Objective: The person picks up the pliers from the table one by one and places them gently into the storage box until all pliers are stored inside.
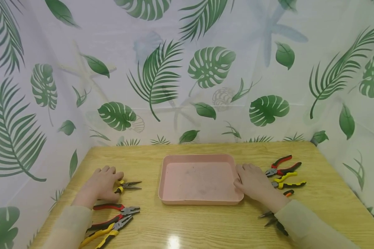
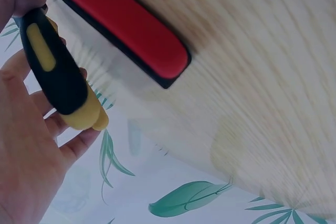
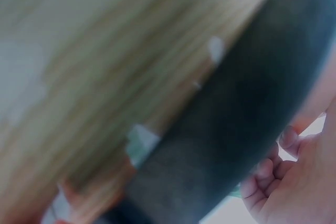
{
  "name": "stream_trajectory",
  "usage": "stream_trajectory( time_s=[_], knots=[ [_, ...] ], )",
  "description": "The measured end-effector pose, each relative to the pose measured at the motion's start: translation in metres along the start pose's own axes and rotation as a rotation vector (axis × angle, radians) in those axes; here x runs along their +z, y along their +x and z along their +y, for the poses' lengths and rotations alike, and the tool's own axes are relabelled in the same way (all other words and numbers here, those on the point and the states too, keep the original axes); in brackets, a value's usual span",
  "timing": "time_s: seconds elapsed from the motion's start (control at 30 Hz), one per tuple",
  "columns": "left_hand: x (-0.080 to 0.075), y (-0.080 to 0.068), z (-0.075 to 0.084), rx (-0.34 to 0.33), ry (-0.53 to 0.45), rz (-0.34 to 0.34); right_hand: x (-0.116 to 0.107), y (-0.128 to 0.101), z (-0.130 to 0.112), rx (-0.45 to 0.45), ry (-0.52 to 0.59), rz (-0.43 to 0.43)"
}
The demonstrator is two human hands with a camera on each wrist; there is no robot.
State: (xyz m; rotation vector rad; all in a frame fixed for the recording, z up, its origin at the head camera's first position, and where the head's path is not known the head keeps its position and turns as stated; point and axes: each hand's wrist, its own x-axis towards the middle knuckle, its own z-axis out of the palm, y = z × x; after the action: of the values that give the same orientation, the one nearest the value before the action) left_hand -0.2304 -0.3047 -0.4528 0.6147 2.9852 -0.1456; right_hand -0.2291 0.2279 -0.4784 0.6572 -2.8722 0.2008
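A pink tray [image 1: 174,199] lies in the middle of a wooden table [image 1: 205,224]. Left of it, my left hand [image 1: 103,183] covers the handles of yellow-black needle-nose pliers [image 1: 129,186], whose jaws point right on the table. In the left wrist view the black and yellow handles [image 2: 58,72] lie between thumb and fingers [image 2: 79,141]. My right hand [image 1: 253,181] rests on the table with its fingers against the tray's right rim and holds nothing that I can see. The right wrist view is blurred, showing loosely curled fingers [image 3: 265,182] and a dark shape [image 3: 231,124].
Red-handled pliers [image 1: 116,208], red-black pliers [image 1: 107,222] and yellow pliers [image 1: 101,236] lie near my left forearm. Right of the tray lie red-black pliers [image 1: 282,166], yellow-black pliers [image 1: 288,182], an orange handle [image 1: 288,193] and dark pliers [image 1: 268,218] partly under my right sleeve. Leaf-print curtains surround the table.
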Motion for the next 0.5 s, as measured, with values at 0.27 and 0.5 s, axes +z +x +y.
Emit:
stream_trajectory(
  time_s=[0.27,0.5],
  knots=[
    [0.0007,0.0013,0.0009,-0.001,0.017,0.012,-0.0010,-0.0001,-0.0013,0.002,-0.030,0.013],
    [-0.0017,0.0021,0.0042,0.017,0.026,0.036,-0.0020,-0.0009,-0.0024,0.007,-0.032,0.014]
  ],
)
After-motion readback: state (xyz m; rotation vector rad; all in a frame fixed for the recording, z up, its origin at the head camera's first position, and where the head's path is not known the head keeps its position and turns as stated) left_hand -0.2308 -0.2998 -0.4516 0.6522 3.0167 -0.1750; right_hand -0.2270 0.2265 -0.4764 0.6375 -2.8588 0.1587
